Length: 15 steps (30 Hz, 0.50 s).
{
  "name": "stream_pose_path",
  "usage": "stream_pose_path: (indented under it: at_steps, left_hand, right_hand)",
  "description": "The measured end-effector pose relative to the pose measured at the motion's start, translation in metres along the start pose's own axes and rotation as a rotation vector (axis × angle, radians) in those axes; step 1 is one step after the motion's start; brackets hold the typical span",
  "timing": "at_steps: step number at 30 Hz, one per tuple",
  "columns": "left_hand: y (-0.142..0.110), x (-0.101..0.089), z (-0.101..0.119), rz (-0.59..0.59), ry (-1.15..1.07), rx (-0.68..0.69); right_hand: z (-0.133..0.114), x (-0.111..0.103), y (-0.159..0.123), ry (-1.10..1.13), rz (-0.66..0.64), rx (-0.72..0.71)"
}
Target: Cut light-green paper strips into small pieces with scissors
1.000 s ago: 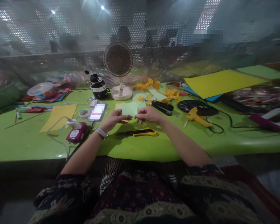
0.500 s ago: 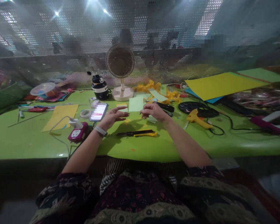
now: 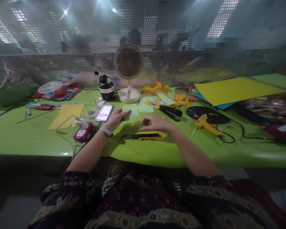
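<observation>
Between the thumb and fingers of my left hand (image 3: 118, 118) is a small pale green paper sheet (image 3: 133, 112), raised slightly at its near end. My right hand (image 3: 154, 123) hovers over the table with thumb and index finger apart and nothing visible between them; its other fingers curl out of sight. Just below it lies a yellow-and-black utility knife (image 3: 151, 136). A black stapler (image 3: 169, 112) rests beyond my right hand. More pale green paper pieces (image 3: 146, 107) and crumpled orange-yellow paper flowers (image 3: 157, 88) lie further back. A small yellow scrap (image 3: 133, 124) sits between my hands.
A phone (image 3: 105, 113), tape roll (image 3: 91, 114) and purple power adapter (image 3: 83, 132) with a cable are on the left. A fan (image 3: 128, 62) and bottle (image 3: 107, 88) stand behind. To the right are a yellow glue gun (image 3: 207, 125), black palette (image 3: 193, 111) and large yellow sheet (image 3: 238, 89).
My left hand has closed on a pale green paper sheet. My right hand has drawn back toward me, over the knife, with its thumb and index finger parted. The view has shifted slightly.
</observation>
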State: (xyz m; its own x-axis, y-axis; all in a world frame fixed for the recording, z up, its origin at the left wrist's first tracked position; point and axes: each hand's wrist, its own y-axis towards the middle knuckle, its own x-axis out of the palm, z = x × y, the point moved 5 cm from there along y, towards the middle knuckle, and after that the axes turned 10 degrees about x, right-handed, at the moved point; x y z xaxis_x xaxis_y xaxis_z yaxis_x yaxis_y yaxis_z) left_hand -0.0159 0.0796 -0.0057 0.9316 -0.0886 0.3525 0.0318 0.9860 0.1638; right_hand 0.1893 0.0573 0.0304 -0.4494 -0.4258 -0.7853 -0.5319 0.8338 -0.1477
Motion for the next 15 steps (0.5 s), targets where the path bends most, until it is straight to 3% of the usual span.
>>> stream_pose_path:
  at_steps: [4,8,11,15]
  left_hand:
    - [0.008,-0.01,-0.001,0.02,-0.031,0.036]
    - [0.009,-0.014,0.0,0.041,-0.062,0.042]
    - [0.009,-0.013,0.003,0.062,-0.078,0.041]
    - [0.01,-0.012,0.007,0.066,-0.104,0.079]
  right_hand:
    - [-0.005,0.017,-0.004,-0.279,-0.147,-0.096]
    - [-0.003,0.025,0.0,-0.339,-0.172,-0.111]
    - [0.0,0.02,0.001,-0.198,-0.226,-0.096]
    - [-0.002,0.001,-0.008,0.289,-0.309,-0.103]
